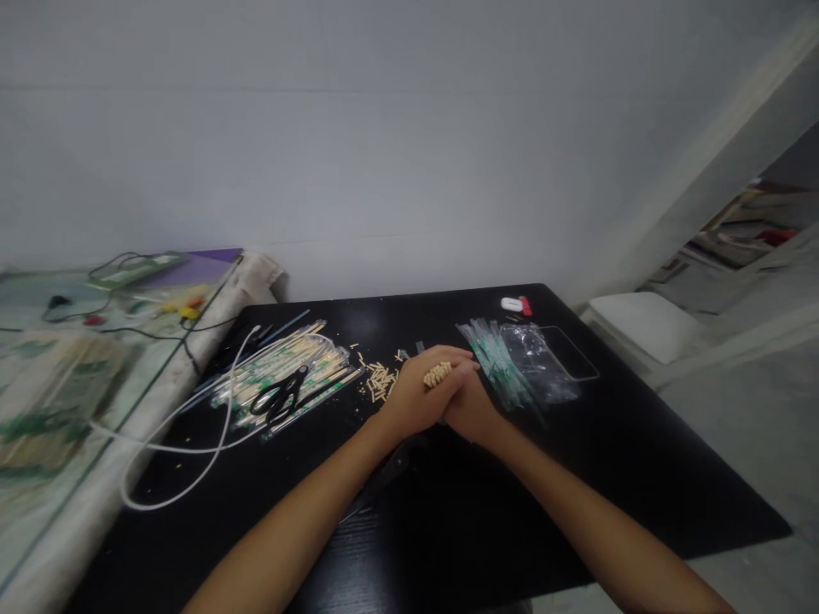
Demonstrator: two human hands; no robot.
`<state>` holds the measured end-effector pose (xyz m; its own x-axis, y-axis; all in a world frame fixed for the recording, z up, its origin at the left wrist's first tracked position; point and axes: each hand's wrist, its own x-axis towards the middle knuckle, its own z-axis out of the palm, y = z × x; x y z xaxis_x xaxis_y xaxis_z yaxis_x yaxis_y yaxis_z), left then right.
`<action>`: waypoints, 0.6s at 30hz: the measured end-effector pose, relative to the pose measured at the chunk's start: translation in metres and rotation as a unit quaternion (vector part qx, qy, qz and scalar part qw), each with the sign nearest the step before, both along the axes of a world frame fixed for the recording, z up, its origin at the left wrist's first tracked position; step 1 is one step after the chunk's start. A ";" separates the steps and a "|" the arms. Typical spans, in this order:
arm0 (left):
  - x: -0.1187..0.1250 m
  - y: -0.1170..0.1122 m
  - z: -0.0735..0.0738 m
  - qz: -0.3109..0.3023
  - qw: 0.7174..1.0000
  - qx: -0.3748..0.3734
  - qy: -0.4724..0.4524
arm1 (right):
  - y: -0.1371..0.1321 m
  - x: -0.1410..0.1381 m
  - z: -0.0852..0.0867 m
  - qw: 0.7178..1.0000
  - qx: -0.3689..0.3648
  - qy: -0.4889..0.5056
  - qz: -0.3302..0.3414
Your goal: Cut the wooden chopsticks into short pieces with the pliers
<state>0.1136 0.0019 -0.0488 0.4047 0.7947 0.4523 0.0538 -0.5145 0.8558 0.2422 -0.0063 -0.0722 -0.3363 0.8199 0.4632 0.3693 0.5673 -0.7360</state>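
Over the middle of the black table, my left hand (413, 394) is closed around a bundle of short wooden sticks (438, 374), whose cut ends show between thumb and fingers. My right hand (470, 405) presses against it from the right, closed around the same bundle; its fingers are partly hidden. A scatter of short cut stick pieces (381, 380) lies just left of my hands. Further left, black-handled scissors (281, 396) rest on a pile of wrapped chopsticks (287, 367). To the right are flattened clear-and-green plastic wrappers (496, 362).
A clear plastic bag (541, 362) lies beside the wrappers. At the back right sit a white oval item (512, 304) and a red one (525, 305). A white cable (223, 439) loops across the left side. A glass-topped surface adjoins the left edge, holding more packs (55, 396).
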 end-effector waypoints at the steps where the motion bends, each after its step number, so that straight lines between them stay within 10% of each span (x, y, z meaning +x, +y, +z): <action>1: -0.001 0.000 0.001 0.001 1.000 0.003 -0.003 | 0.000 -0.001 0.003 1.000 0.002 0.004 0.003; 9: -0.010 -0.004 0.014 0.019 0.990 -0.070 -0.120 | 0.000 -0.005 0.004 0.997 -0.064 0.045 -0.002; 18: -0.048 0.016 0.054 0.039 0.901 -0.166 -0.399 | 0.009 0.008 -0.017 0.991 -0.103 -0.062 -0.057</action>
